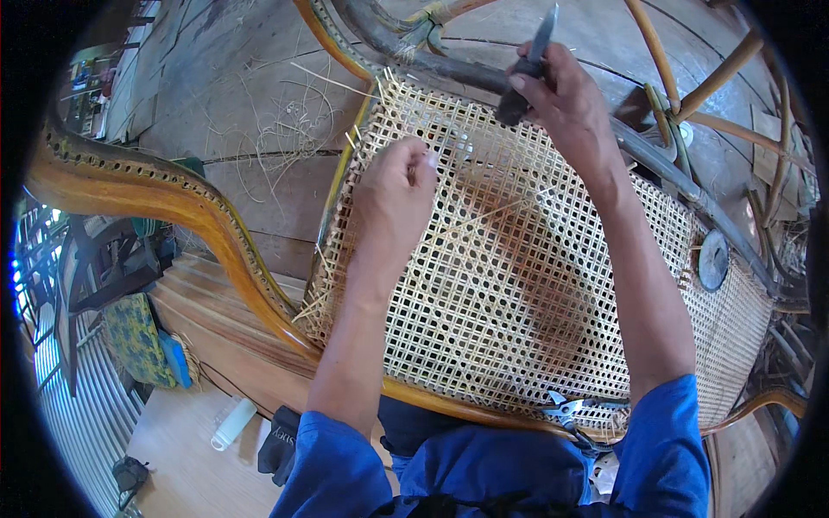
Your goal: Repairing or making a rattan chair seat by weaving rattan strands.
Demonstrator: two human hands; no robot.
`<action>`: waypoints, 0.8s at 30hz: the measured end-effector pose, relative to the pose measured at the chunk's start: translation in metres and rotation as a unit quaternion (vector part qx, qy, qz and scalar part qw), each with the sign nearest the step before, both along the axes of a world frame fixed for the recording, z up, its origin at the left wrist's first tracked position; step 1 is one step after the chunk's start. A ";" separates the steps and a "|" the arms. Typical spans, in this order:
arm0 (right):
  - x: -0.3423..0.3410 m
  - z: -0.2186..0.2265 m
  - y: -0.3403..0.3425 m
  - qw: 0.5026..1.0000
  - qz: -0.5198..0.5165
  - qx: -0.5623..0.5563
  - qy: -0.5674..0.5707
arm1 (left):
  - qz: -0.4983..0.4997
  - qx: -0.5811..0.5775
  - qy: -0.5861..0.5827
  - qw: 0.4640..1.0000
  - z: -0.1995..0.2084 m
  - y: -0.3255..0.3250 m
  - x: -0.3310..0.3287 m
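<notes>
At the left, a curved wooden rail [199,203] shows a row of small holes along its face. To the right of it is the left edge of the cane panel [484,319], where several loose cane ends [386,78] stick out, mostly near the far left corner. I would treat these ends gently, because a hard pull could loosen the weave beside them.

The left hand [399,186] is over the panel near this edge, with its fingers curled. Whether they pinch a strand, I cannot tell. For good control, this hand should press the cane flat and keep the fingertips away from the path of the blade.

The panel itself lies in the middle, in front of the person, and spreads to the right. Over its far part, the right hand [570,91] holds a knife [529,69] closed in the fingers, with the blade pointing to the far side. This direction seems safe while the blade is not in use; close to the weave, I would advise small, light strokes, so that finished strands are not cut.

At the near edge, to the right, lie the clippers [563,407], easy to reach. Farther right, a dark round disc [713,259] rests on the panel.
</notes>
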State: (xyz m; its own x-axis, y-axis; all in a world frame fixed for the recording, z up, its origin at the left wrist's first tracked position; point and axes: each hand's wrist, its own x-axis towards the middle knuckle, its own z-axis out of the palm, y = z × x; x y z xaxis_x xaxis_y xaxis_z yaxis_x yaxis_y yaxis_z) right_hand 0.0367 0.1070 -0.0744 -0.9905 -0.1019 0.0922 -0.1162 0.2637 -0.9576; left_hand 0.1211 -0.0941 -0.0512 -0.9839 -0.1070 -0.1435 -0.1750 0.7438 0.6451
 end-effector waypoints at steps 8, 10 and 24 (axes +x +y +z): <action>-0.014 -0.015 -0.046 0.975 -0.020 0.207 0.078 | -0.079 -0.148 0.158 0.973 -0.005 0.012 0.023; -0.026 0.000 -0.038 0.986 -0.028 0.145 0.075 | -0.085 -0.143 0.174 0.971 -0.010 0.014 0.023; 0.079 0.060 -0.089 0.988 0.143 0.010 -0.064 | 0.173 0.375 0.072 0.908 0.035 0.017 0.025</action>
